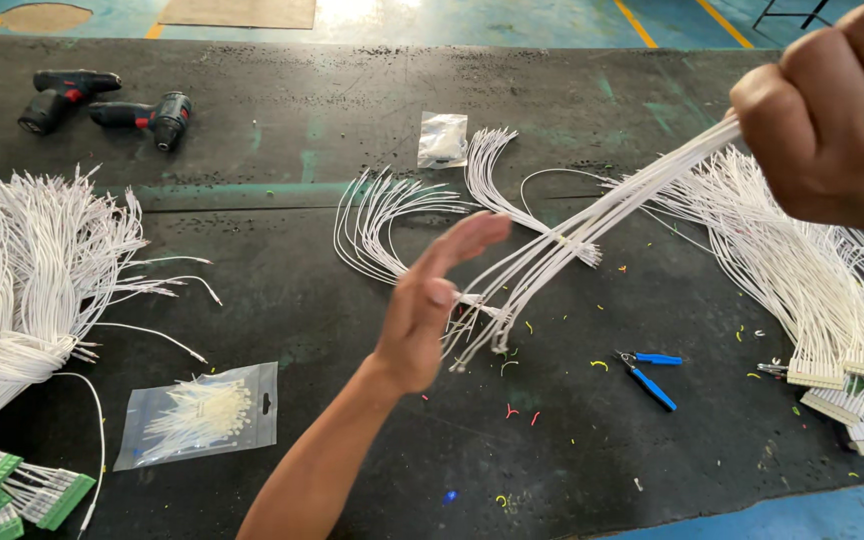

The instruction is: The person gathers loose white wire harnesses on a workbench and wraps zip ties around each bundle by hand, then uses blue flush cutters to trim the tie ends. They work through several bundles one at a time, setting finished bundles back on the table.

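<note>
On dark mat | right hand fists white wires | left hand spread | bag: zip ties

The table is dark, matt and scuffed — rubbery-looking, flecked with coloured scraps. The wires wear smooth white plastic sheathing. At 7 o'clock a glossy clear plastic bag; the cutters have blue plastic handles — shiny.

The dark, scuffed tabletop carries heaps of white wires at left and right, two cordless drills at the far left, and blue-handled cutters. A clear bag of cable ties lies near the front, a smaller bag farther back, with coloured wire scraps scattered about.
</note>
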